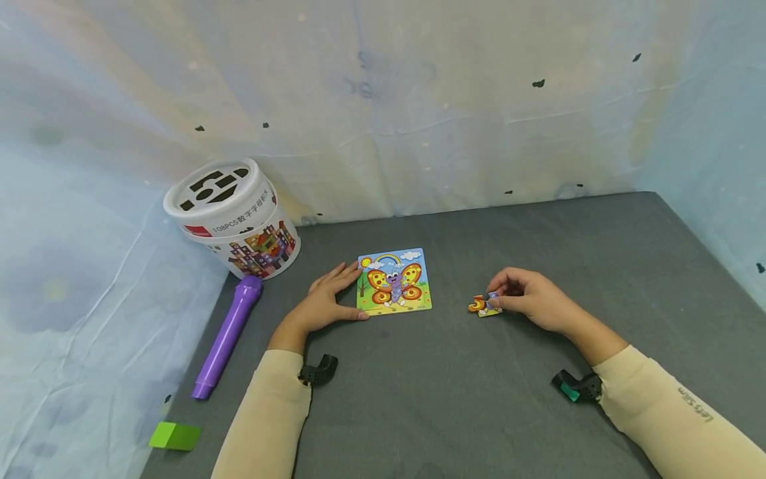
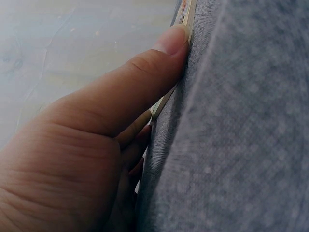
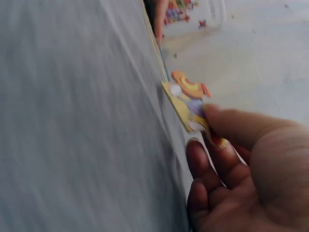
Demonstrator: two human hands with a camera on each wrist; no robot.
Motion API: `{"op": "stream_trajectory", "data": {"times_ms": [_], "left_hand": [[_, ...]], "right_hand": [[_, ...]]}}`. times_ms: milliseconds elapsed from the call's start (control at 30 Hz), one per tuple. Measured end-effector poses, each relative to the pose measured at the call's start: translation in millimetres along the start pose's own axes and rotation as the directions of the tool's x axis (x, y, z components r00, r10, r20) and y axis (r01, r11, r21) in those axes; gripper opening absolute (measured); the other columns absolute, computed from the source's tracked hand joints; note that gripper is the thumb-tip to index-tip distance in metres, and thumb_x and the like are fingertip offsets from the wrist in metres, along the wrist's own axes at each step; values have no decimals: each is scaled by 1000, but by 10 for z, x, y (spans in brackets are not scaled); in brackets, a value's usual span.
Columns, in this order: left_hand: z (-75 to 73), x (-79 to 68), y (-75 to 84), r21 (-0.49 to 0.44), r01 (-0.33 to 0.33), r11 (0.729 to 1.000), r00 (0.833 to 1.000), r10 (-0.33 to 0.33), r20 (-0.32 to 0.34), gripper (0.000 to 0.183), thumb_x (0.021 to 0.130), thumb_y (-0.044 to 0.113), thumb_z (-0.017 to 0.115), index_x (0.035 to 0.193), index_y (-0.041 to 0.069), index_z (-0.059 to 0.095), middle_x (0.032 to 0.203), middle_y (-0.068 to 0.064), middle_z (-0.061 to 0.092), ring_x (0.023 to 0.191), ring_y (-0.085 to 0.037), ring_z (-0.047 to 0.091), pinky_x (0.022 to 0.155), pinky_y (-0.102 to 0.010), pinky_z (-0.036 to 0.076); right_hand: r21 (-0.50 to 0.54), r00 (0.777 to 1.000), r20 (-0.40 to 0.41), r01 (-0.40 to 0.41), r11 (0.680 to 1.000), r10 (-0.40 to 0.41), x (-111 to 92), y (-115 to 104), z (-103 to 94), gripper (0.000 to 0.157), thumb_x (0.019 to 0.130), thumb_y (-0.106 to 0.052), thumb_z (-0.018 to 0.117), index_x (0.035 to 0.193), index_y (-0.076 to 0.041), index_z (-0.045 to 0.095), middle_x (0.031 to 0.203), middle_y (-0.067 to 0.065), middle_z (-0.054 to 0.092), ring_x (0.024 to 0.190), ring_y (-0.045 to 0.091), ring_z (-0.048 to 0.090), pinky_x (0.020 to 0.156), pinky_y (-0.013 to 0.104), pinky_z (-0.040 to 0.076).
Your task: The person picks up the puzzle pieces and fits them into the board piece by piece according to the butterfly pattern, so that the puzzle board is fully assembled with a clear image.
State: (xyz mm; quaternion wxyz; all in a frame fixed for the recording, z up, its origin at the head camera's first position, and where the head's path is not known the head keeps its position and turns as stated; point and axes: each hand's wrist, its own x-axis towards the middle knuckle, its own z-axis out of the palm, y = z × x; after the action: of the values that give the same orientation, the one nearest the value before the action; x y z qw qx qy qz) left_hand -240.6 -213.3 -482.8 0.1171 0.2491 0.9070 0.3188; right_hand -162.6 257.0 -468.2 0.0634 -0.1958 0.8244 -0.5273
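Note:
A square butterfly puzzle [image 1: 395, 282] lies flat on the grey cloth in the head view. My left hand [image 1: 326, 303] rests at its left side, fingers extended along the edge and thumb at the lower left corner; in the left wrist view the thumb [image 2: 145, 77] touches the board's thin edge. Off to the right of the board, my right hand [image 1: 535, 299] pinches a small puzzle piece [image 1: 477, 305] between thumb and fingers. The right wrist view shows this piece [image 3: 186, 106] tilted, with yellow, purple and orange print; the fingers hide part of it.
At the back left stands a white tub [image 1: 239, 219] with shape holes in its lid. A purple baton-like tube [image 1: 227, 339] lies left of my left arm, and a green block [image 1: 175, 436] sits at the near left. Patterned cloth [image 1: 419, 133] hangs behind the table.

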Motion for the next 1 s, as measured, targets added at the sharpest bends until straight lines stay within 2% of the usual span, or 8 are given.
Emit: {"op": "stream_trajectory", "data": {"times_ms": [333, 567, 867, 1000], "left_hand": [[-11, -12, 20, 7, 5, 1000, 1000, -5, -3, 109, 86, 51, 93, 173, 23, 35, 179, 10, 22, 165, -21, 6, 127, -61, 2], [-4, 1, 26, 6, 3, 1000, 1000, -3, 3, 108, 87, 51, 93, 173, 23, 35, 179, 9, 22, 166, -21, 6, 127, -61, 1], [-2, -2, 27, 7, 4, 1000, 1000, -4, 2, 108, 86, 51, 93, 173, 22, 35, 179, 7, 22, 165, -22, 6, 126, -62, 2], [1, 2, 10, 8, -3, 1000, 1000, 3, 0, 108, 87, 51, 93, 173, 22, 35, 179, 7, 22, 165, -21, 6, 127, -61, 1]], "right_hand": [[123, 1000, -4, 0, 992, 0, 122, -162, 353, 11, 104, -10, 77, 113, -4, 74, 93, 12, 70, 77, 28, 65, 67, 34, 55], [175, 999, 43, -23, 984, 16, 210, -238, 485, 16, 108, -8, 71, 121, 0, 75, 101, 15, 72, 85, 29, 72, 77, 39, 63], [208, 998, 54, -22, 978, 11, 430, -361, 670, 14, 107, -7, 72, 117, 3, 72, 96, 17, 73, 86, 33, 73, 75, 41, 64], [241, 998, 55, -50, 969, 38, 567, -418, 788, 15, 107, -7, 71, 117, 4, 71, 96, 17, 73, 86, 32, 75, 76, 43, 64]]}}
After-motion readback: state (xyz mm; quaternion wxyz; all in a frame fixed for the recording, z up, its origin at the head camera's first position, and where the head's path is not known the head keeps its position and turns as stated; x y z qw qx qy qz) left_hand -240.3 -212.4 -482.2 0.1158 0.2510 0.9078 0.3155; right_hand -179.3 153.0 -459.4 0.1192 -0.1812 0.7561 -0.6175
